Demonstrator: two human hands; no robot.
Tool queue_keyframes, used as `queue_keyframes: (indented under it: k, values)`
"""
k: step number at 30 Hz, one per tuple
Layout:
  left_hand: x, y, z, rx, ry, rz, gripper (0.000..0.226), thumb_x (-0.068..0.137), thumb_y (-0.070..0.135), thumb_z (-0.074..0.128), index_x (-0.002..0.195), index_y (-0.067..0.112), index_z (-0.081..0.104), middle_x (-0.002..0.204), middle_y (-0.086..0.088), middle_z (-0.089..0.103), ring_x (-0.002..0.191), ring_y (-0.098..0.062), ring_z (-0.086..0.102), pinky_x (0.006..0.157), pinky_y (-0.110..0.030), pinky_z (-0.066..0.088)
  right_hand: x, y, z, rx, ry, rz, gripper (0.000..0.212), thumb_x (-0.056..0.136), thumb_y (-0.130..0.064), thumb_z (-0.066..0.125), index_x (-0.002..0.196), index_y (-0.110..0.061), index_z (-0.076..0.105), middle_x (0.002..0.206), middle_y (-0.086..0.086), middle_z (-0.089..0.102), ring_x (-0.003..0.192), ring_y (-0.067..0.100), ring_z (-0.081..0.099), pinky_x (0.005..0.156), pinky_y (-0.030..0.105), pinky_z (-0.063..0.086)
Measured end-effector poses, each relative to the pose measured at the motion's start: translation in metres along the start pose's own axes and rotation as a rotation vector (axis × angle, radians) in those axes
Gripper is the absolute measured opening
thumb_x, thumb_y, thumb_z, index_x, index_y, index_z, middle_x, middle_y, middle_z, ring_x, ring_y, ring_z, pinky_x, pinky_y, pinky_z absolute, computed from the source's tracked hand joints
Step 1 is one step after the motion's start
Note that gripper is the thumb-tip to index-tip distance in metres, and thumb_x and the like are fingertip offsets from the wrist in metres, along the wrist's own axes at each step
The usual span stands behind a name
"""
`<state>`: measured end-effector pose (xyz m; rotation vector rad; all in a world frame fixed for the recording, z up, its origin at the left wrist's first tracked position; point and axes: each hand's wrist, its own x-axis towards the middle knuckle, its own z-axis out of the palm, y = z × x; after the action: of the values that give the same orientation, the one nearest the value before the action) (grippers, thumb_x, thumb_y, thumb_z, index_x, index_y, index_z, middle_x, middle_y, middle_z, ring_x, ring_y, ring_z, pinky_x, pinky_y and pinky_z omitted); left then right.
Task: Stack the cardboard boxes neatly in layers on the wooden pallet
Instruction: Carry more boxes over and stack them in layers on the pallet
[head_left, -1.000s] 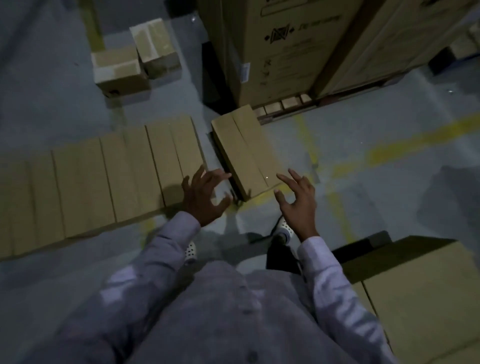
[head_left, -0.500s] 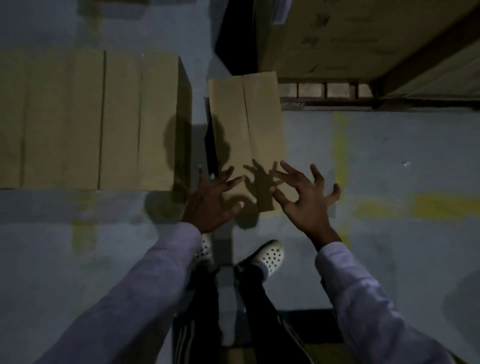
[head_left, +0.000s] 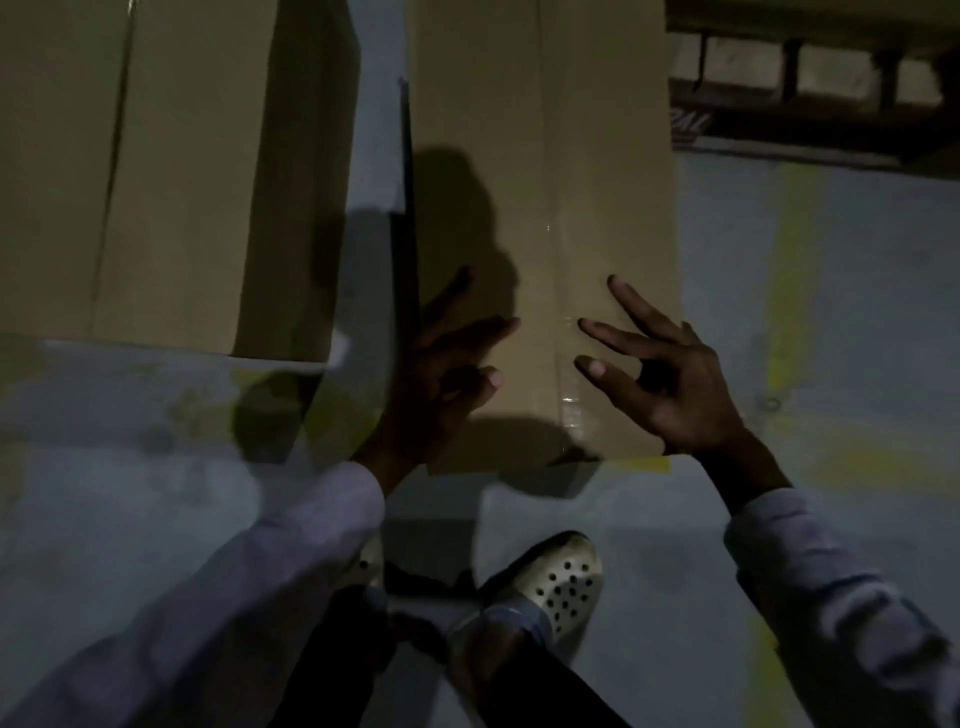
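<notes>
box: brown cardboard box (head_left: 545, 156) lying flat on the floor (head_left: 857, 338), dead centre, long side running near to far, its far end cut off by the top of the shot
tape: clear strip of tape (head_left: 569, 405) shining along the lid seam, toward the near end
left hand: left hand (head_left: 441, 374) is over the box's near left corner, fingers spread apart and holding nothing; too dark to say if it's actually touching the cardboard
right hand: right hand (head_left: 670, 379) is over the near right corner, fingers splayed wide and pointing left across the lid, nothing gripped; contact, can't tell either
other boxes: other boxes (head_left: 156, 182) sit side by side on the left, with a strip of bare floor between them and the centre box
pallet: wooden pallet (head_left: 810, 78) at the far right, pretty murky
line: yellow line (head_left: 784, 291) painted on the floor, right of the box
shoe: pale holey shoe (head_left: 556, 582) just near of the box
</notes>
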<state>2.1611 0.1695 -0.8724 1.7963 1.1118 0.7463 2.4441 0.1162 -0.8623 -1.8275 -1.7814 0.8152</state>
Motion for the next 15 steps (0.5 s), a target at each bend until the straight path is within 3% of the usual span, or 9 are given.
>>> queue_keyframes:
  k: [3, 5, 7, 9, 10, 12, 15]
  values:
    - [0.002, 0.046, -0.017, -0.008, -0.075, -0.029, 0.045, 0.094, -0.007, 0.072, 0.138, -0.004, 0.066, 0.164, -0.024, 0.035, 0.148, 0.017, 0.028, 0.114, -0.001, 0.024, -0.01, -0.032, -0.035, 0.043, 0.016, 0.047, 0.04, 0.099, -0.053, 0.075, 0.136, -0.039, 0.073, 0.168, -0.016, 0.041, 0.061, 0.001, 0.065, 0.099, 0.056, 0.052]
    - [0.005, 0.089, -0.042, -0.086, -0.126, -0.124, 0.049, 0.095, 0.002, 0.073, 0.142, -0.008, 0.061, 0.163, -0.017, 0.042, 0.145, 0.007, 0.044, 0.113, -0.013, 0.038, -0.015, -0.071, -0.073, 0.045, -0.014, 0.092, 0.043, 0.097, -0.064, 0.07, 0.136, -0.045, 0.072, 0.167, -0.021, 0.04, 0.062, 0.002, 0.068, 0.096, 0.056, 0.055]
    - [0.008, 0.146, -0.086, -0.166, -0.217, -0.215, 0.056, 0.097, 0.02, 0.071, 0.148, 0.001, 0.058, 0.163, 0.0, 0.049, 0.143, -0.011, 0.054, 0.113, -0.038, 0.046, -0.024, -0.127, -0.12, 0.032, -0.075, 0.178, 0.045, 0.095, -0.073, 0.066, 0.136, -0.054, 0.068, 0.166, -0.028, 0.037, 0.077, 0.001, 0.073, 0.104, 0.05, 0.054]
    - [0.013, 0.21, -0.131, -0.141, -0.301, -0.263, 0.047, 0.097, 0.029, 0.068, 0.143, 0.019, 0.069, 0.16, 0.006, 0.053, 0.147, -0.015, 0.051, 0.122, -0.054, 0.038, -0.045, -0.19, -0.169, 0.049, -0.134, 0.247, 0.047, 0.095, -0.075, 0.064, 0.139, -0.06, 0.063, 0.166, -0.032, 0.034, 0.102, 0.002, 0.074, 0.107, 0.043, 0.055]
    - [0.015, 0.243, -0.152, -0.15, -0.343, -0.291, 0.043, 0.097, 0.027, 0.068, 0.14, 0.02, 0.071, 0.158, 0.003, 0.056, 0.147, -0.015, 0.05, 0.123, -0.056, 0.036, -0.058, -0.22, -0.192, 0.057, -0.135, 0.258, 0.047, 0.095, -0.075, 0.065, 0.14, -0.061, 0.061, 0.166, -0.033, 0.034, 0.115, 0.005, 0.072, 0.108, 0.041, 0.055]
    - [0.017, 0.305, -0.198, -0.147, -0.402, -0.318, 0.042, 0.098, 0.014, 0.068, 0.139, 0.01, 0.07, 0.154, -0.003, 0.06, 0.142, -0.013, 0.056, 0.119, -0.045, 0.043, -0.085, -0.283, -0.233, 0.087, -0.103, 0.286, 0.049, 0.094, -0.071, 0.069, 0.141, -0.061, 0.061, 0.165, -0.033, 0.036, 0.132, 0.004, 0.063, 0.112, 0.038, 0.053]
    - [0.021, 0.387, -0.253, -0.113, -0.514, -0.194, 0.038, 0.095, 0.013, 0.07, 0.132, 0.007, 0.074, 0.149, 0.005, 0.064, 0.141, -0.014, 0.057, 0.117, -0.043, 0.046, -0.127, -0.372, -0.282, 0.144, -0.027, 0.393, 0.048, 0.095, -0.063, 0.073, 0.141, -0.059, 0.062, 0.163, -0.034, 0.039, 0.132, 0.005, 0.063, 0.115, 0.033, 0.051]
